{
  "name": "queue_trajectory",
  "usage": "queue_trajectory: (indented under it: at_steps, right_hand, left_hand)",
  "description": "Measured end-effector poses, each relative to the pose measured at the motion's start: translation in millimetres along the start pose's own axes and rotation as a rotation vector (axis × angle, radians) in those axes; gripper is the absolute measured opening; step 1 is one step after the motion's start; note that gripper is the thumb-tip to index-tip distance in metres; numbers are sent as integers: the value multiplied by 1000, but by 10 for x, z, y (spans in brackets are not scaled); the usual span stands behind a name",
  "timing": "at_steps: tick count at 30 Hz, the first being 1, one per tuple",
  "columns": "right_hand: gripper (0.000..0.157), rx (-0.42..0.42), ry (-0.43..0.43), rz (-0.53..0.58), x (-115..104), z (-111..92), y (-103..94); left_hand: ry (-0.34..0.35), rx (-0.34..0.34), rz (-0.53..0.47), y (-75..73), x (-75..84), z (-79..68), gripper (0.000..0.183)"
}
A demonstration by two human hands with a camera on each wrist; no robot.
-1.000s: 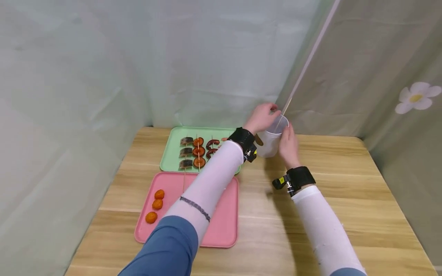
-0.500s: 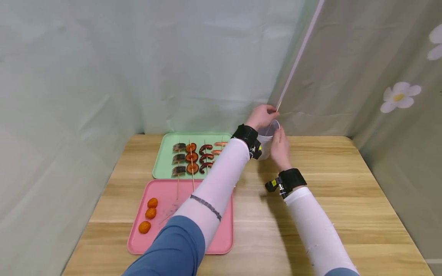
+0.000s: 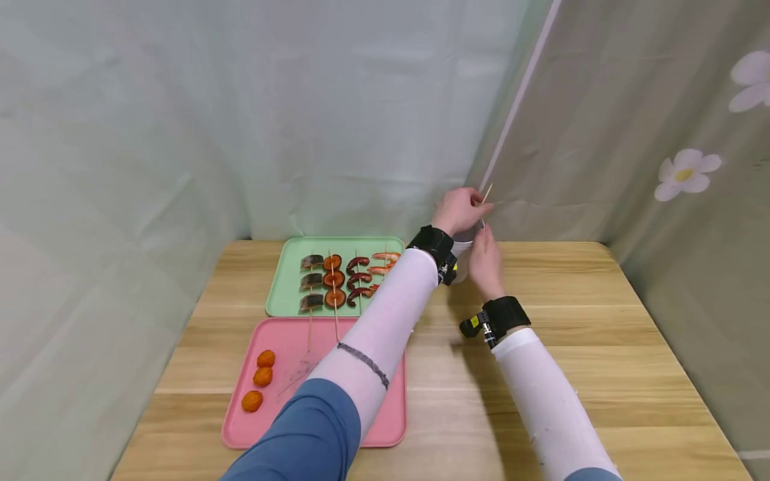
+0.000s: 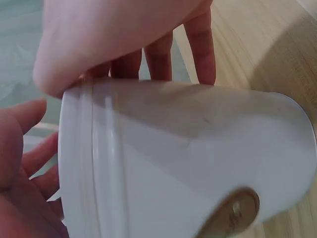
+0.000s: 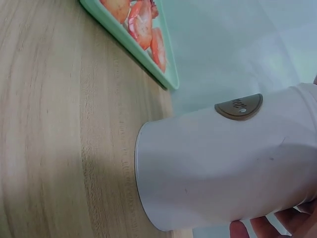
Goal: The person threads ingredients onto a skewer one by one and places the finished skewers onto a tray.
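Note:
In the head view my left hand (image 3: 460, 210) is above the mouth of a white cup (image 3: 462, 251), pinching a thin bamboo skewer (image 3: 488, 192) that sticks up past the fingers. The left wrist view has the left hand (image 4: 29, 168) by the rim of the cup (image 4: 208, 139); the skewer is hard to make out there. My right hand (image 3: 486, 262) holds the cup from the right, its fingers curved along the side. A brown half-round label (image 5: 240, 106) marks the cup's wall. The cup stands on the wooden table; its inside is mostly hidden.
A green tray (image 3: 283, 280) holds skewered fish pieces (image 3: 311, 281), mushroom slices (image 3: 333, 279), octopus tentacles (image 3: 359, 278) and shrimp (image 3: 385, 256). Before it, a pink tray (image 3: 240, 427) carries 3 orange balls (image 3: 263, 377). Curtains (image 3: 361, 120) hang behind the table (image 3: 577, 374).
My left hand has come onto the skewer, which earlier leaned in the cup beside the fingers. The right hand stays on the cup. The head view has shifted slightly.

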State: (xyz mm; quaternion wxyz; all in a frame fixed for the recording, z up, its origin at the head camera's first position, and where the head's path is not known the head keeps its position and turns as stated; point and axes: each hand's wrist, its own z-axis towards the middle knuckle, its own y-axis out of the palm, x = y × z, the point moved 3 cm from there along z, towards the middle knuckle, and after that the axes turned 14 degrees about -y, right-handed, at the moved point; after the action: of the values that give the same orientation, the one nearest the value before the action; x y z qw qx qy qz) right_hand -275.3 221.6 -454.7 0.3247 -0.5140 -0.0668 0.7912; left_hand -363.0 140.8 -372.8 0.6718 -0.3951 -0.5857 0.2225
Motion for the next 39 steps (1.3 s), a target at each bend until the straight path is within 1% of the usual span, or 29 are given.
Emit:
queue_trajectory:
  at_steps: [2, 4, 7, 9, 12, 14, 16, 19, 21, 24, 26, 28, 31, 33, 35, 37, 39]
  right_hand:
    - [55, -24, 4, -10, -22, 10, 65]
    - [55, -47, 2, -3, -48, 22, 129]
    - [55, -59, -4, 22, -81, 46, 193]
    - [56, -50, -1, 39, -89, 61, 204]
    - [57, -43, 5, 52, -86, 84, 184]
    - [58, -47, 5, 56, -70, 97, 163]
    - [58, -57, 4, 62, -51, 107, 138]
    - [59, -72, 7, 91, -29, 126, 89]
    - [59, -76, 5, 116, -24, 148, 43]
    - [59, -93, 0, 145, -20, 199, -30]
    - [61, -113, 2, 152, -19, 223, -86]
    - [62, -128, -1, 149, -25, 236, -147]
    - [62, -113, -28, 121, -75, 206, -260]
    - [59, -78, -77, 94, -139, 161, -329]
    - [55, -45, -154, 65, -235, 80, -376]
    - [50, -27, -257, 31, -353, -31, -385]
    - [46, -35, -374, 3, -468, -166, -365]
  left_hand:
    - [-13, 6, 33, 1, -32, -1, 34]
    - [-30, 24, 59, -5, -69, 3, 32]
    - [-44, 83, 46, -41, -125, 30, 27]
    - [-33, 132, 28, -88, -159, 57, 28]
    - [2, 200, 4, -188, -198, 85, 30]
    - [29, 217, -33, -270, -219, 85, 31]
    - [53, 214, -91, -360, -238, 62, 31]
    - [80, 191, -201, -502, -269, -11, 32]
    - [102, 196, -277, -611, -291, -78, 32]
    - [151, 236, -404, -805, -347, -197, 30]
    - [188, 285, -495, -944, -409, -295, 29]
    - [230, 331, -579, -1078, -488, -421, 29]
    - [270, 348, -721, -1233, -638, -663, 33]
    - [300, 332, -808, -1304, -738, -851, 33]
    - [317, 290, -884, -1335, -842, -1038, 32]
    - [329, 242, -920, -1333, -964, -1220, 31]
    - [323, 185, -943, -1292, -1109, -1378, 33]
